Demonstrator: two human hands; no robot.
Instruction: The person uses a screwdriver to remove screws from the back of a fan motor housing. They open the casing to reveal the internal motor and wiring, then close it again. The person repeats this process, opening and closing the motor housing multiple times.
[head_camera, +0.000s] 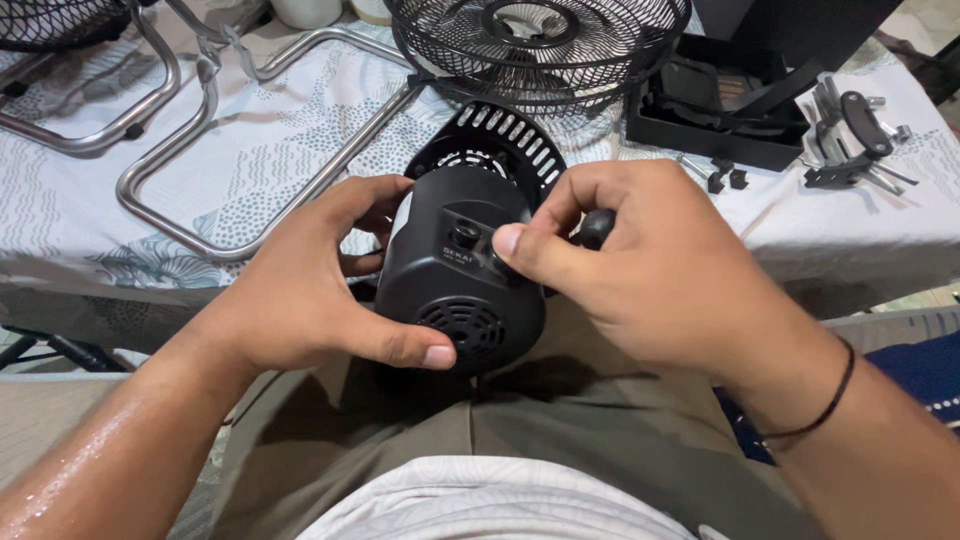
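Observation:
A black fan motor housing (455, 265) with a vented back and a slotted collar rests over my lap. My left hand (305, 285) wraps its left side, thumb lying across the lower vent. My right hand (640, 270) comes in from the right, with the thumb and fingers pinching at a small knob on the housing's top face. A black rounded handle tip (597, 226), probably a screwdriver's, pokes out between the fingers of my right hand; its shaft is hidden.
A black wire fan grille (540, 45) lies on the patterned cloth (300, 130) behind the housing. Chrome tube stands (170, 150) sit at the left. A black tray (720, 110), small black parts (725, 180) and a folding hex-key tool (855, 140) lie at the right.

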